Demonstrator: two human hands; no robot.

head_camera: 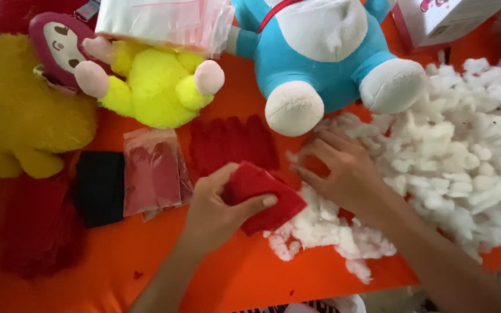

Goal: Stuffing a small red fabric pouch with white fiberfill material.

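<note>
Centrally, the left hand (215,203) pinches a red plush fabric piece (262,194); the right hand (343,171), fingers spread, presses into loose white stuffing fibre (465,156) at right. Tufts near the orange table (146,255) edge could likely spill off.

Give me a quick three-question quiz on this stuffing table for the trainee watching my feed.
1. True or false: the left hand holds a red fabric piece.
2. What does the right hand rest on? A) white stuffing B) the blue plush toy C) the black fabric piece
3. Fill in: the clear bag of red fabric lies between the black fabric piece and the ___ hand.

Key: 1 true. 2 A; its fingers press into the fluff on the orange table. 3 left.
</note>
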